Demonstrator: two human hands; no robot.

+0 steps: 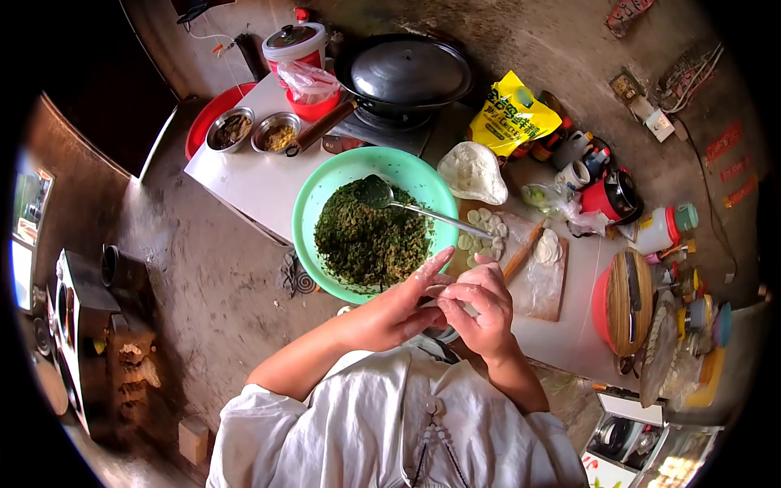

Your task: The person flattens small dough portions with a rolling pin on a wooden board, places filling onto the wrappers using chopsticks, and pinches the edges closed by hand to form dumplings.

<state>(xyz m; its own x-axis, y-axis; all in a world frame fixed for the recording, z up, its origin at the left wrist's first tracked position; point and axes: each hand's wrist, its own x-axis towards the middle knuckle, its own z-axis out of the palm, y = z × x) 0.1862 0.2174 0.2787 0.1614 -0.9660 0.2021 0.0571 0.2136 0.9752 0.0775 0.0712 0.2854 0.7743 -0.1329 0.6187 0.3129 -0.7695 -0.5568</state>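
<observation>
Both hands meet just below the green basin (306, 195), which holds a dark green chopped filling (358, 236). My left hand (407, 305) is cupped around a small pale piece of dough (431, 299), mostly hidden by the fingers. Pinching the dough's edge from the right is my right hand (480, 309), flour on its fingers. A metal spoon (439, 216) rests in the basin, its handle over the right rim. Right of it, small dough pieces (480, 232), a rolling pin (523, 250) and stacked wrappers (547, 248) lie on a floured board (541, 285).
A lidded wok (407, 73) stands behind the basin. Two metal bowls (230, 130) and a red container (312, 104) are at the back left. A flour bag (472, 172), a yellow packet (512, 118), bottles and a red basin (602, 301) line the right side.
</observation>
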